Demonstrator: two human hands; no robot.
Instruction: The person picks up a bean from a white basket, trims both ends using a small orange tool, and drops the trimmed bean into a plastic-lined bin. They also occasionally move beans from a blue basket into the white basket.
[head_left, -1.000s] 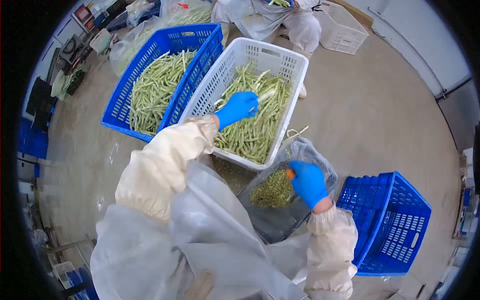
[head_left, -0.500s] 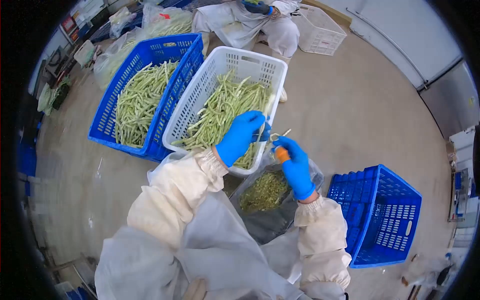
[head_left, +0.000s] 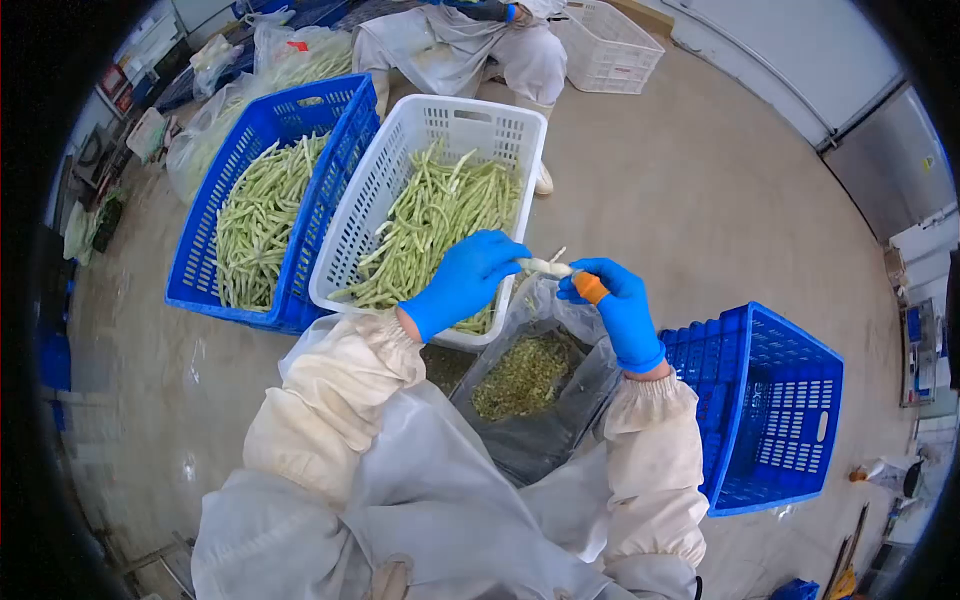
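nearest: clear plastic apron [head_left: 430,500] over pale sleeves fills the bottom of the view.
bag: just past the knees, an open plastic bag [head_left: 540,440] on the floor, with a heap of green trimmings [head_left: 525,375] inside.
left hand: blue-gloved left hand [head_left: 465,283], fingers curled shut around one end of a single bean pod [head_left: 545,267].
right hand: blue-gloved right hand [head_left: 620,305], pinching the pod's other end, with an orange thumb guard [head_left: 590,288] against it.
pod: held level between both hands, in the air above the bag's mouth and the white basket's near corner.
near right: blue crate [head_left: 790,400] on the floor just beside the right sleeve, no beans showing in it.
middle: white basket [head_left: 470,105] loaded with green beans [head_left: 440,215], touching a blue crate of beans [head_left: 310,95] on its left.
surface: bare grey concrete floor [head_left: 720,220], smooth, a few damp-looking marks at the left.
far left: clear sacks [head_left: 300,55] of beans heaped behind the crates.
far: another person [head_left: 450,45] in pale work clothes sits beyond the baskets, a second white basket [head_left: 605,50] beside them.
room: pale wall [head_left: 790,60] runs along the far right.
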